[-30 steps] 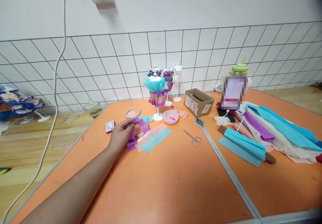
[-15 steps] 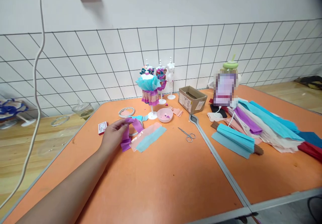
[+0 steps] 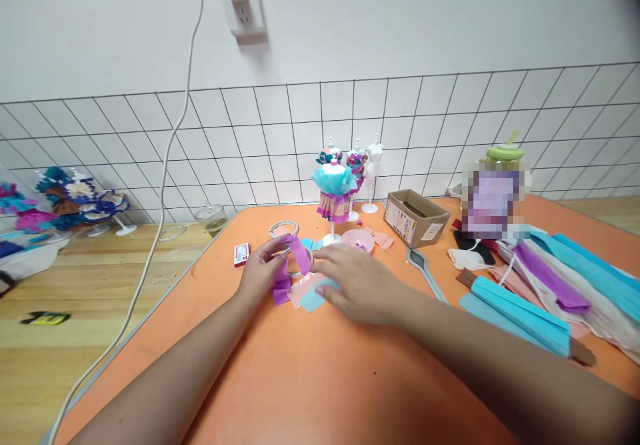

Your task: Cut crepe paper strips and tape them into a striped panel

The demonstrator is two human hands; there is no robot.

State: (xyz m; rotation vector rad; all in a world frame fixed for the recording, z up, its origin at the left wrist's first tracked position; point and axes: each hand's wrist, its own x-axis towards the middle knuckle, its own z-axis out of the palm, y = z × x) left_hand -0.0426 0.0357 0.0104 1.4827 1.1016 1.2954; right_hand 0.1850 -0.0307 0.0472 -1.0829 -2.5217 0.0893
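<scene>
My left hand (image 3: 263, 266) pinches a strip of purple crepe paper (image 3: 300, 255), whose lower end hangs down to the orange table. To its right, my right hand (image 3: 357, 281) reaches in with thumb and fingers apart, over a light blue paper strip (image 3: 315, 296) and a pink paper strip (image 3: 301, 287). Its fingertips are close to a roll of tape (image 3: 311, 256) lying behind the purple strip; I cannot tell whether they touch it. Just beyond stands a mini dress form (image 3: 334, 195) in a turquoise and pink paper dress. The scissors are hidden behind my right hand and arm.
Behind are a pink bowl (image 3: 361, 238), a bare dress form (image 3: 373, 165) and a cardboard box (image 3: 417, 218). Another tape roll (image 3: 283, 226) and a small red-and-white box (image 3: 241, 254) lie left. Crepe paper rolls (image 3: 520, 311) lie right. A white cable (image 3: 165, 171) hangs at left.
My right hand has come into view from the right, reaching beside the purple strip and covering the scissors. My left hand still holds the strip. The view has shifted left and up.
</scene>
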